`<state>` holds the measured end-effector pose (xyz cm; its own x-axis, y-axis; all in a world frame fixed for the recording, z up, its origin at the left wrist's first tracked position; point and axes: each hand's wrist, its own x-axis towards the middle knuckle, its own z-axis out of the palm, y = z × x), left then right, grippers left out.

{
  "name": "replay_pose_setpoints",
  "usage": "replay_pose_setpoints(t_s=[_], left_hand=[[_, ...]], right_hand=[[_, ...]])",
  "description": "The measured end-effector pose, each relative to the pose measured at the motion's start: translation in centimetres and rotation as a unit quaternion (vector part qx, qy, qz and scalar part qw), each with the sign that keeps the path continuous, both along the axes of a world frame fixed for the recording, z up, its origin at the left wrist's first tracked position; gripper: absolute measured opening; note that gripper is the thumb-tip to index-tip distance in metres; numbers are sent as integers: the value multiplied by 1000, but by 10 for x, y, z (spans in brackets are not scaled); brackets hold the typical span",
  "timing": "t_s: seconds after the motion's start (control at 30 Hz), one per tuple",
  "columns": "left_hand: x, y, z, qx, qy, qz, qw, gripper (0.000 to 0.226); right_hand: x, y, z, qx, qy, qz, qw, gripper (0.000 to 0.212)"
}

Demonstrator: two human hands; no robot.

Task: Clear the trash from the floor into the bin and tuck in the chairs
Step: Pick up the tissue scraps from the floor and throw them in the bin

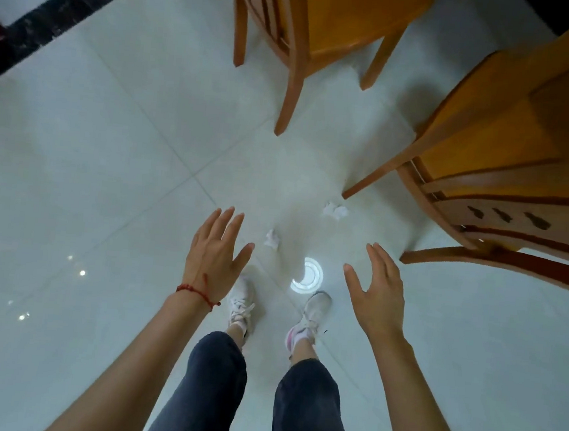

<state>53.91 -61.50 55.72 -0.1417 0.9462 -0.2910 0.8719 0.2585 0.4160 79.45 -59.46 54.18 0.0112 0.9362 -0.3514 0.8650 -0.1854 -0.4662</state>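
Observation:
Two crumpled white paper scraps lie on the pale tiled floor: a small one [272,239] just ahead of my feet and a larger one [335,210] near a chair leg. My left hand [216,250] hovers open, fingers spread, left of the small scraps. My right hand [374,288] is also open and empty, to the right. Two orange wooden chairs stand ahead: one [327,23] at top centre, one [507,173] at the right. No bin is in view.
My legs in dark trousers and white shoes [312,315] stand at bottom centre. A round ceiling-light reflection [307,274] shines on the floor. A black stone strip [52,19] crosses the upper left. Open floor spreads to the left.

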Motion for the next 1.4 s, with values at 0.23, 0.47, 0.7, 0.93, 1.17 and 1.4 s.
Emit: replay_pose_setpoints(t_s=[0.23, 0.47, 0.7, 0.93, 1.17, 1.4], left_hand=[[23, 7, -104, -5, -23, 30, 999, 51], [23, 18, -229, -17, -23, 23, 999, 50], [23, 24, -358, -33, -44, 55, 997, 54], [30, 18, -477, -50, -101, 143, 983, 57], [38, 15, -562, -44, -131, 149, 979, 70], [44, 20, -603, 45, -74, 128, 988, 50]], right_hand=[[18, 31, -97, -6, -14, 48, 999, 58], [27, 59, -201, -4, -17, 83, 996, 56], [42, 76, -309, 21, -40, 137, 989, 53], [55, 82, -411, 44, -64, 178, 981, 53], [57, 86, -493, 94, -49, 178, 978, 52], [53, 101, -537, 157, -20, 180, 971, 53]])
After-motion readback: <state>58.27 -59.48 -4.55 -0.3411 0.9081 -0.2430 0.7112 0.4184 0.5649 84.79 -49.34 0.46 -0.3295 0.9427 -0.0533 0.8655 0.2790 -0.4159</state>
